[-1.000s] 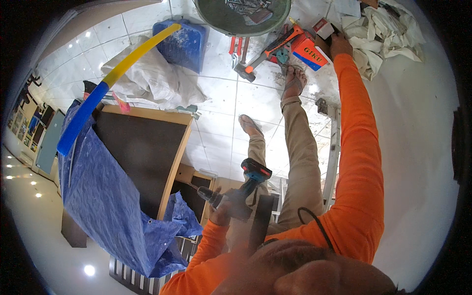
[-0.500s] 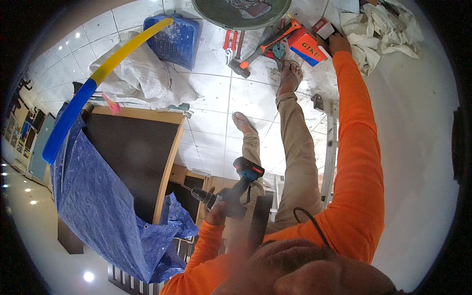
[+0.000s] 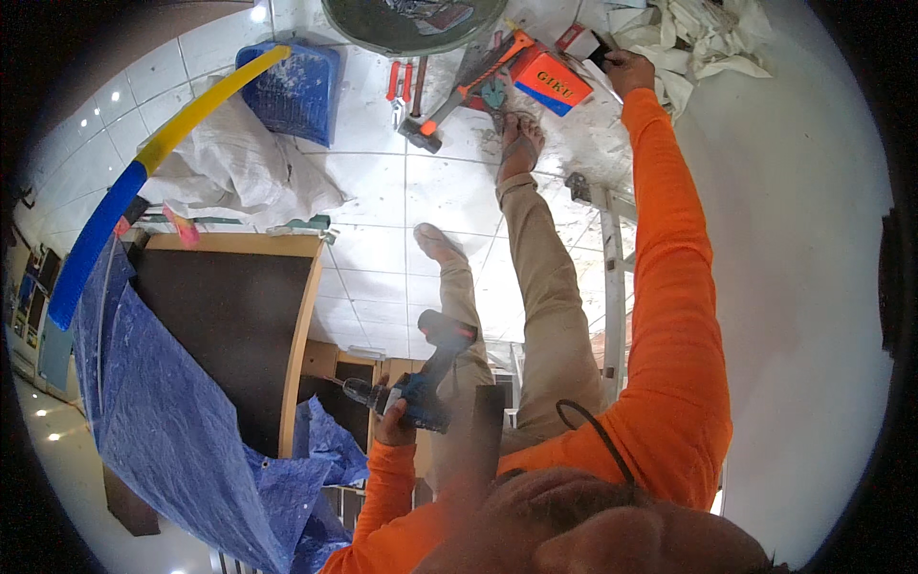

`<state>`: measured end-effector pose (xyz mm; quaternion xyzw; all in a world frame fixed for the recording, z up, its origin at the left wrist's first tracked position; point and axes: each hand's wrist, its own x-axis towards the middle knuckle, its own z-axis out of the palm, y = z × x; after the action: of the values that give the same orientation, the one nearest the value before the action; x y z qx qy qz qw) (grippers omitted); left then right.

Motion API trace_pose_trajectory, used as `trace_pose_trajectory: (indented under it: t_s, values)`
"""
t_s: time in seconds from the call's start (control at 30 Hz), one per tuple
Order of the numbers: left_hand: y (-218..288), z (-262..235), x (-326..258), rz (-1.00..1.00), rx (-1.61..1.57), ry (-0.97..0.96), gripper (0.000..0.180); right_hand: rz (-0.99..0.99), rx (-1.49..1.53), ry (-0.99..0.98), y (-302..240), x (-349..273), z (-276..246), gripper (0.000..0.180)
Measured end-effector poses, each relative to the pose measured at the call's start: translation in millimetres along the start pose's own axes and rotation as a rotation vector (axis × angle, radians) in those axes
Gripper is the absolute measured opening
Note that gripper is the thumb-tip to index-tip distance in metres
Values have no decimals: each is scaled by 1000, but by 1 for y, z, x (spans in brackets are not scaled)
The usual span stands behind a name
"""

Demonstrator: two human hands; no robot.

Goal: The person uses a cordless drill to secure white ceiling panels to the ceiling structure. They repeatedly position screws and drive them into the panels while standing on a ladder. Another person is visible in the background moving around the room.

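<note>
Head view: we look down past our orange sleeves at a white tiled floor (image 3: 382,258).
Left hand (image 3: 394,421): fingers clamped round the grip of a blue and black drill (image 3: 421,383), held low by our left knee.
Drill axis: its body runs left to right, chuck and bit pointing left toward the wooden cabinet (image 3: 229,325); the handle and battery slant up and to the right.
Right hand (image 3: 626,69): stretched far out beside a small black and white box (image 3: 595,46); we cannot tell whether its fingers are closed.
Containers: a round grey tub (image 3: 402,24) at the top edge holds small tools; a blue crate (image 3: 292,91) looks dusty inside.
Materials: crinkled blue tarp (image 3: 182,450) drapes over the cabinet; a white sack (image 3: 234,172) lies crumpled on the floor; an orange-handled hammer (image 3: 459,91) lies by an orange box (image 3: 550,81).
</note>
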<state>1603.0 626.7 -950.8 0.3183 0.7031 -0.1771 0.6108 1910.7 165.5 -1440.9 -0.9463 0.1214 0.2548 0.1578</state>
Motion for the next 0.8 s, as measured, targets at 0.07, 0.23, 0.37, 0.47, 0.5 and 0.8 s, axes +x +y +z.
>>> trace_pose_trajectory:
  t_s: [0.07, 0.23, 0.37, 0.47, 0.5, 0.8]
  values:
    - [-2, 1, -1, -11, 27, -13, 67, 113, 255, 16, 11, 3, -2, 25]
    - [-15, -23, 1, -22, -81, -78, 57, 101, 457, 46, 1, -2, -29, 27]
    - [-16, -31, -13, -12, -75, -190, 49, 141, 681, 57, -27, -21, -77, 27]
    - [-25, -39, -22, -3, -247, -214, 47, 100, 832, 44, -69, -60, -135, 27]
    - [-22, -32, -29, -3, -326, -290, 47, 61, 924, 75, -91, -83, -159, 28]
    - [-2, -60, -39, 224, -622, -609, 50, -235, 1406, -37, -253, -305, -285, 18]
